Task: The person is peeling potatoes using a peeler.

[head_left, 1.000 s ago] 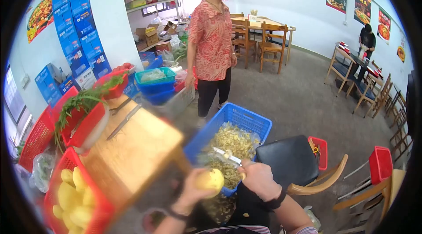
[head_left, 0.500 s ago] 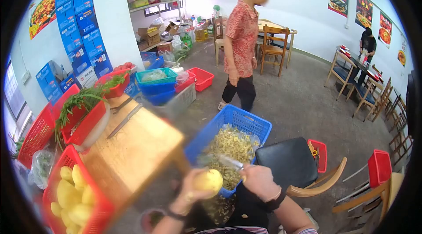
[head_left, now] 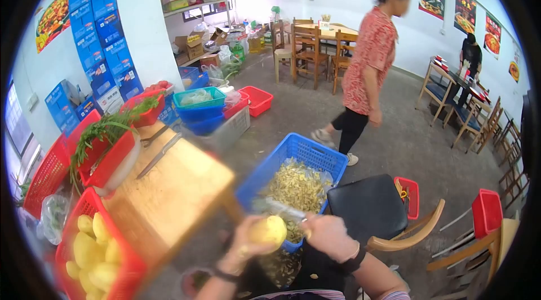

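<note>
A pale yellow peeled potato (head_left: 271, 231) rests in my left hand (head_left: 248, 242), the fingers wrapped around its left side. My right hand (head_left: 333, 236) grips a silver peeler (head_left: 286, 208), which points left and is smeared by motion just above the potato. Below both hands stands a blue plastic crate (head_left: 316, 152), lined with clear plastic and heaped with peelings (head_left: 298, 190). At the lower left, a red basket (head_left: 127, 266) holds several peeled potatoes (head_left: 90, 250).
A wooden table (head_left: 183, 184) with a knife (head_left: 159, 155) on it is at my left. A black-seated chair (head_left: 367, 207) stands right of the crate. A person in a red patterned shirt (head_left: 369, 66) walks beyond it; another person (head_left: 470, 56) stands at a far table.
The peeler and my right hand have shifted slightly left, closer over the potato. The walking person has moved to the right. My left hand has stayed almost in place.
</note>
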`<state>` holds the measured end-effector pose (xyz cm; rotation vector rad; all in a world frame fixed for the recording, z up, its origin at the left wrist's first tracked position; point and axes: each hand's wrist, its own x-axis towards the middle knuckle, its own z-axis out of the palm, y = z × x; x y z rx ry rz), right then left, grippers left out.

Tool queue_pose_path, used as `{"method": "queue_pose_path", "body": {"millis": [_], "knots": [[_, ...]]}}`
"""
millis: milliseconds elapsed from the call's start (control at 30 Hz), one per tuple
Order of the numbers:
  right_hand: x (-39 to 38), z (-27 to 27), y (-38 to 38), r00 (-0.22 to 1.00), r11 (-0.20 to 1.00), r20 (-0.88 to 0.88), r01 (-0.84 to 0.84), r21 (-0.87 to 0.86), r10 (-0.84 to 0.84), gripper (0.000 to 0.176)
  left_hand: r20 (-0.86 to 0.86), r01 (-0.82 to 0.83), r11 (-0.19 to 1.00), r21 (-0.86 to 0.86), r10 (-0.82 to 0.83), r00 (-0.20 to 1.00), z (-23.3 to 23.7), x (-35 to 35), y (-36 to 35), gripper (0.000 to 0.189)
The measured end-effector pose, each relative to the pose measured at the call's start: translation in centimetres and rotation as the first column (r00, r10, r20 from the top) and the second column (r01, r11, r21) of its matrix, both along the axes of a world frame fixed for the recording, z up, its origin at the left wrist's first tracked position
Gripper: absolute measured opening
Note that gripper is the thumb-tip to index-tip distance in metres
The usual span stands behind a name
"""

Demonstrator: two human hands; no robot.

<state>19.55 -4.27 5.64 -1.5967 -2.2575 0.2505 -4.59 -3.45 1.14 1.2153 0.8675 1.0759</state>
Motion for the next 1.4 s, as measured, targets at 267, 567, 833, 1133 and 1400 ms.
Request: {"method": "queue_pose_path", "body": {"millis": [267, 567, 833, 1133, 1400], "knots": [[0.9, 2.8, -1.0, 0.978, 0.991, -0.203, 0.021, -0.131, -0.048, 0.020, 0.095, 0.012, 0.994, -0.109, -0.001, 0.995, 0.8, -0.2, 0.2, 0.072], [0.6, 1.1, 0.5, 0.997, 0.997, -0.021, 0.077, 0.026, -0.076, 0.022, 0.018, -0.045, 0.999, -0.007, 0.045, 0.999, 0.3, 0.2, 0.3, 0.067], [1.6, -0.4, 2.2, 0.995, 0.993, 0.008, 0.097, -0.066, -0.097, 0.026, -0.010, -0.026, 0.999, -0.025, 0.025, 1.000, -0.5, -0.1, 0.4, 0.073], [1.0, -0.7, 2.4, 0.993, 0.989, 0.091, 0.081, -0.124, -0.070, 0.025, -0.121, -0.064, 0.997, 0.048, 0.070, 0.990, 0.0, 0.2, 0.4, 0.070], [-1.7, 2.1, -0.8, 0.992, 0.979, -0.088, -0.105, -0.175, 0.090, 0.025, -0.058, -0.105, 0.994, 0.041, 0.107, 0.992, 0.1, 1.2, 0.0, 0.067]]}}
